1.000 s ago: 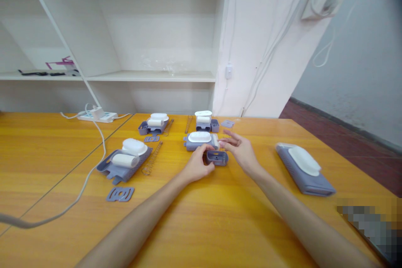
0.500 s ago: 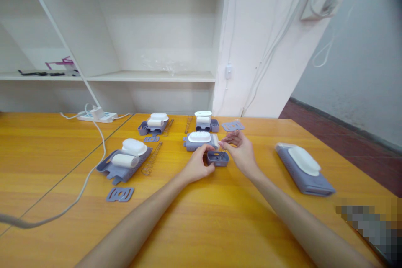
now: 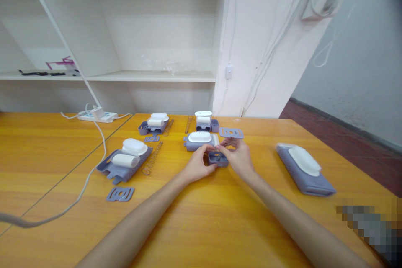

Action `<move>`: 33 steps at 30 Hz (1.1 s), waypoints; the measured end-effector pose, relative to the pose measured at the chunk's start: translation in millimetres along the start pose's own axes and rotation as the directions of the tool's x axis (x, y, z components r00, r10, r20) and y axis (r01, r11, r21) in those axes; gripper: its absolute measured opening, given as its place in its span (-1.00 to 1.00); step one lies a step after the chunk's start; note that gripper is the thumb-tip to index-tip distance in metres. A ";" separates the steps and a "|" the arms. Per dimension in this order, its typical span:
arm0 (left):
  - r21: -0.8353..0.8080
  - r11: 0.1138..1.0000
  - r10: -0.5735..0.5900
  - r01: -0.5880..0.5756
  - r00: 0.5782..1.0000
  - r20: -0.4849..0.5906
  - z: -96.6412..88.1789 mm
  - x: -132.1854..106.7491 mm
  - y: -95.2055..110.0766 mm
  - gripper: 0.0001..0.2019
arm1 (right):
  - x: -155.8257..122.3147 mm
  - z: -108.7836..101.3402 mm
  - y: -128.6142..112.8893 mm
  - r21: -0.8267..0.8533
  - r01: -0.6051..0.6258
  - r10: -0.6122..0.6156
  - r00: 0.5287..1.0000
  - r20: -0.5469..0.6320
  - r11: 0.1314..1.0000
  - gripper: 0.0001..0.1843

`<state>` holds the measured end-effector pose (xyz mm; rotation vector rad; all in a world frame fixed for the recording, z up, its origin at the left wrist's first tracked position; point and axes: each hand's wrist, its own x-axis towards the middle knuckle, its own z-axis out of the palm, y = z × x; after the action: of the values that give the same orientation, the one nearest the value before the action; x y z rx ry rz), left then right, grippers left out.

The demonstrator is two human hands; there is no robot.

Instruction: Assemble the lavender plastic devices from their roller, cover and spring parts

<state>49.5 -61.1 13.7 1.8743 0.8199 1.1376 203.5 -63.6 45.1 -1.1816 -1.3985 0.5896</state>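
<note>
My left hand (image 3: pixel 201 163) is closed round the left end of a small grey plastic box (image 3: pixel 217 159), open at the top, resting on the table. My right hand (image 3: pixel 239 155) is pinched at the box's far right edge. Between its fingers thin wire coils show, seemingly a spring (image 3: pixel 232 139), mostly hidden. Just beyond these fingers is a grey slotted plate (image 3: pixel 231 132); whether they touch it I cannot tell. Behind the box lies a grey holder with a white bristled brush (image 3: pixel 199 137) on it and a pale roller (image 3: pixel 215 139) at its right end.
Similar grey holders with white brushes stand at left (image 3: pixel 125 163), back left (image 3: pixel 155 123), back (image 3: pixel 203 121) and right (image 3: pixel 304 169). Coil springs (image 3: pixel 152 159) and a slotted plate (image 3: pixel 120 194) lie at left. A white cable (image 3: pixel 103 146) runs from a power strip (image 3: pixel 98 115).
My right hand has moved slightly left, towards my left hand and over the box's right side. The slotted plate beyond it has shifted nearer to me.
</note>
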 end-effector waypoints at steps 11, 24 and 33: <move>-0.012 1.000 0.012 -0.012 1.000 -0.006 -0.8 0.3 -1.1 -0.58 | -0.6 0.5 2.3 -0.071 0.030 -0.029 0.999 0.016 0.997 -0.68; -0.023 1.000 -0.014 0.013 1.000 -0.002 -1.0 0.2 -3.9 -0.56 | -0.5 -0.2 2.6 -0.075 0.037 -0.030 0.995 0.099 0.996 -0.69; -0.021 1.000 -0.003 0.003 1.000 0.007 -1.4 -0.1 0.0 -0.58 | -3.0 1.9 12.2 -0.018 0.001 0.002 0.982 0.187 1.000 -0.70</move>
<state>48.3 -60.8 14.1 1.8584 0.8038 1.1334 205.0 -61.3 32.7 -1.1642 -1.5651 0.7044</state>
